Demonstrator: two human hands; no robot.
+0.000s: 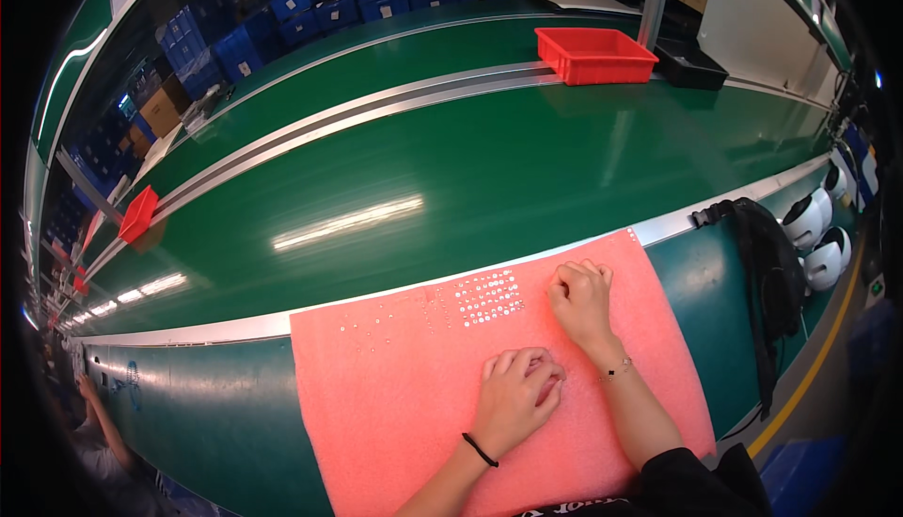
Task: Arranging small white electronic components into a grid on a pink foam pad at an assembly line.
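Note:
A pink foam sheet point(376, 404) lies on the green worktop in front of me. Small shiny round pieces, like rhinestones point(487, 299), sit on it in tight rows near its far edge, with looser ones scattered to the left. Beside the right end of those rows, my right hand point(580, 302) is closed, its fingers curled over the sheet. My left hand point(513, 401), nearer to me, rests low over the foam with fingers bent and thumb drawn in. Whatever either hand pinches is too small or hidden to make out.
Beyond the sheet runs a green conveyor belt point(470, 169) with metal rails. A red bin point(597, 58) and a black tray point(691, 63) stand at the back right. A black strapped bag point(767, 263) hangs at right, near white rounded objects point(818, 239). Another person's arm point(105, 418) shows far left.

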